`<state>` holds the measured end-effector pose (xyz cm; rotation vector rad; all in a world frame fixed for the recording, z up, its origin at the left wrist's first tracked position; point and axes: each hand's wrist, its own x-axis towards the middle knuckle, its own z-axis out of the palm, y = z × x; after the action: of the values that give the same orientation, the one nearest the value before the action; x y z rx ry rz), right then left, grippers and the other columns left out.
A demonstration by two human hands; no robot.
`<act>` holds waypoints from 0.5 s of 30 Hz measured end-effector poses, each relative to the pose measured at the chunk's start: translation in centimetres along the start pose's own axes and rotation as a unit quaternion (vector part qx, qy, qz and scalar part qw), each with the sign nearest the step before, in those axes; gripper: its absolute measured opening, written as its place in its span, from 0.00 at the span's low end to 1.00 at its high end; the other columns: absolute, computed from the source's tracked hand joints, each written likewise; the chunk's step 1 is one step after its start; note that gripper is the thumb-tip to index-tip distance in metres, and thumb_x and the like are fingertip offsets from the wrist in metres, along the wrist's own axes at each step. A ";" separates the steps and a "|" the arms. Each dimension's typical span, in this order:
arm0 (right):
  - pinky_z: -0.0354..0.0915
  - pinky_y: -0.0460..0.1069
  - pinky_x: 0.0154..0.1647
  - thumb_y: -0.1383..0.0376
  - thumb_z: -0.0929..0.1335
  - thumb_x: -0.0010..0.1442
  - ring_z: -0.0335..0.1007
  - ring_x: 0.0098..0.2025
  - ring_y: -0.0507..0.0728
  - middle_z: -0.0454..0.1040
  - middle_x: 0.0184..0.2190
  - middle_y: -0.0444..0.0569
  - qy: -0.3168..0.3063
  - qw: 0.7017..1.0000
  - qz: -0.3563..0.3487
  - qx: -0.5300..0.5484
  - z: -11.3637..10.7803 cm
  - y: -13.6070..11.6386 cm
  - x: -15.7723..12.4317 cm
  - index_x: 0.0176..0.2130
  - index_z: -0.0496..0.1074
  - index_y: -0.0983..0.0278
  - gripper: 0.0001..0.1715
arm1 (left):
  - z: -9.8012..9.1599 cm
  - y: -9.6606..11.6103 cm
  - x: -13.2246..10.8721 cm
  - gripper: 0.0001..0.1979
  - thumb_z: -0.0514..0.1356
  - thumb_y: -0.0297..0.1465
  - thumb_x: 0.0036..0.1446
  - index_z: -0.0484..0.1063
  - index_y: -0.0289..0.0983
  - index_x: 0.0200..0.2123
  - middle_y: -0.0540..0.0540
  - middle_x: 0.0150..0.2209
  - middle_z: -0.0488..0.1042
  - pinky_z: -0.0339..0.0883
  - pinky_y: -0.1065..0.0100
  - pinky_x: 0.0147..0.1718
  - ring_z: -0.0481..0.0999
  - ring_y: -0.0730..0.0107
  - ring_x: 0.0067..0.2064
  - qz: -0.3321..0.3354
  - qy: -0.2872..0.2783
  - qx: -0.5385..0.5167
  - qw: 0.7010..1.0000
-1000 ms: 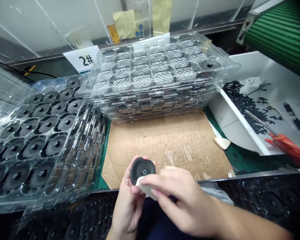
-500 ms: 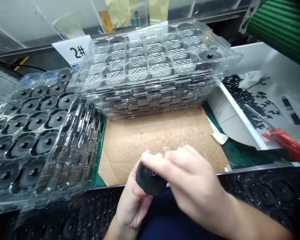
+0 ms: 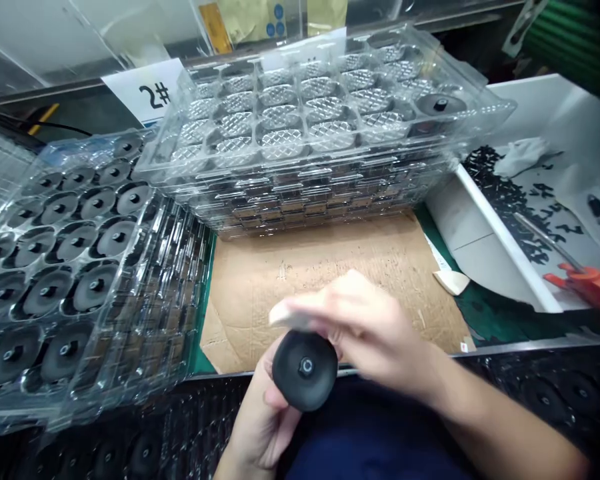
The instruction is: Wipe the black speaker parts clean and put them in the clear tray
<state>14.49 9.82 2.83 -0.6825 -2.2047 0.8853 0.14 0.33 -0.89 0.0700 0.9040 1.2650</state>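
A black round part (image 3: 307, 393) with a small raised hub at its centre is in my left hand (image 3: 260, 400), fingers curled around its left side and underside. The part's round face is turned up towards me. Just above its far edge is my right hand (image 3: 365, 327), smeared by motion, with its fingers drawn together. A blurred pale, greyish piece (image 3: 293, 319) shows at those fingertips, and I cannot make out what it is. Below both hands lies a brown cardboard sheet (image 3: 330, 253) on a green surface.
Stacked clear trays (image 3: 280, 160) stand at the back, one round part in the top one's right corner. Left, another tray stack (image 3: 125, 287) holds several black round parts. Right, a white bin (image 3: 510, 247) contains small black pieces and an orange-handled tool (image 3: 587, 283). A pale curved piece (image 3: 453, 281) lies beside it.
My right hand has lifted off the black part's face and shifted up to its far edge. The part has tilted, so its hub now shows. The view has shifted slightly.
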 end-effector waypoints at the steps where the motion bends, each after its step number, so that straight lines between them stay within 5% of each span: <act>1: 0.62 0.48 0.38 0.68 0.60 0.64 0.68 0.36 0.52 0.75 0.36 0.45 0.029 0.997 0.067 0.002 -0.1 1.0 -0.2 0.49 0.69 0.61 0.16 | 0.1 0.1 -0.1 0.34 0.71 0.39 0.32 0.72 0.41 0.47 0.44 0.44 0.77 0.69 0.60 0.46 0.76 0.52 0.45 -0.013 -0.028 -0.016 0.999; 3: 0.64 0.48 0.38 0.67 0.62 0.63 0.69 0.39 0.53 0.75 0.40 0.47 0.060 0.982 0.179 0.009 0.0 2.8 -0.9 0.49 0.70 0.60 0.15 | 0.1 0.3 -0.1 0.30 0.70 0.39 0.35 0.72 0.43 0.46 0.46 0.47 0.76 0.68 0.63 0.48 0.75 0.56 0.47 -0.031 -0.093 -0.051 0.994; 6: 0.67 0.49 0.39 0.65 0.62 0.63 0.70 0.43 0.56 0.74 0.44 0.47 0.022 0.965 0.259 0.043 0.9 4.5 -2.9 0.48 0.71 0.58 0.15 | -0.4 0.5 0.1 0.27 0.68 0.38 0.40 0.72 0.45 0.47 0.48 0.48 0.75 0.67 0.65 0.48 0.74 0.57 0.49 -0.022 -0.138 -0.073 0.987; 15: 0.69 0.53 0.44 0.64 0.63 0.62 0.72 0.43 0.56 0.75 0.43 0.48 -0.063 0.948 0.295 0.101 3.5 5.2 -5.8 0.48 0.71 0.58 0.16 | -1.0 0.5 0.3 0.26 0.67 0.40 0.40 0.72 0.47 0.47 0.47 0.49 0.74 0.67 0.64 0.47 0.75 0.59 0.45 -0.030 -0.119 -0.075 0.990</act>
<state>16.87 7.88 -5.17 -1.2432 -1.9962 1.4612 -0.88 0.34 -1.41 0.0727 0.6010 1.2352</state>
